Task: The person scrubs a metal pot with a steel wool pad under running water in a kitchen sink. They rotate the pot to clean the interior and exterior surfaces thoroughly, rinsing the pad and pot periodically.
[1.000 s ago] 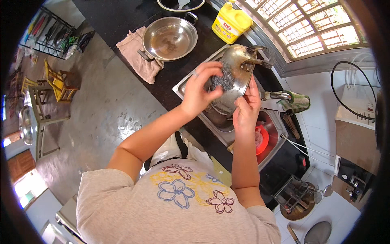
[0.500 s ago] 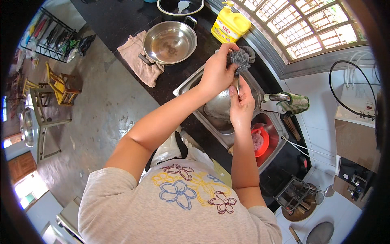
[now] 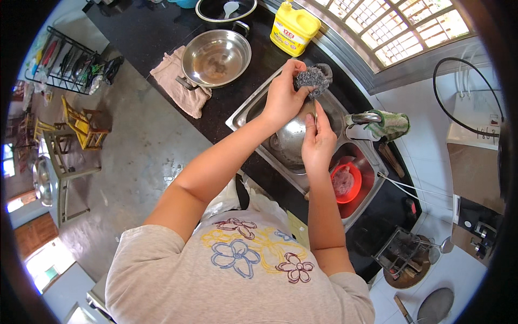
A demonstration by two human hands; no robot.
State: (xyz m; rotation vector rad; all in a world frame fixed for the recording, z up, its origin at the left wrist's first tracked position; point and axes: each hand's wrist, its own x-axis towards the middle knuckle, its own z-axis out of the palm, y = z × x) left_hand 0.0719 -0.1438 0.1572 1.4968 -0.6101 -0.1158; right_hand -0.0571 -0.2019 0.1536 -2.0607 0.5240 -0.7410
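Note:
My left hand (image 3: pixel 287 93) is closed around a grey steel wool scrubber (image 3: pixel 315 81), held above the sink (image 3: pixel 245 114). Just below it, my right hand (image 3: pixel 319 137) pinches the thin metal handle (image 3: pixel 315 109) of a utensil between thumb and fingers. The scrubber is pressed at the upper end of this handle. A rounded dark grey piece (image 3: pixel 325 69) shows behind the scrubber; I cannot tell whether it belongs to the utensil. Beneath both hands, a shiny rounded metal surface (image 3: pixel 293 141) shows in the larger basin, partly hidden by my arms.
A red plastic bowl (image 3: pixel 354 190) sits in the smaller basin. The faucet (image 3: pixel 364 117) has a green cloth (image 3: pixel 393 127) over it. A steel wok (image 3: pixel 217 56) rests partly on a pink cloth (image 3: pixel 186 96). A yellow jug (image 3: pixel 294 29) stands by the window, near a black pot (image 3: pixel 225 11).
Both hands, still together with the scrubber and handle, have shifted slightly. The whole view has moved a little, so the wok and jug sit further left in the picture.

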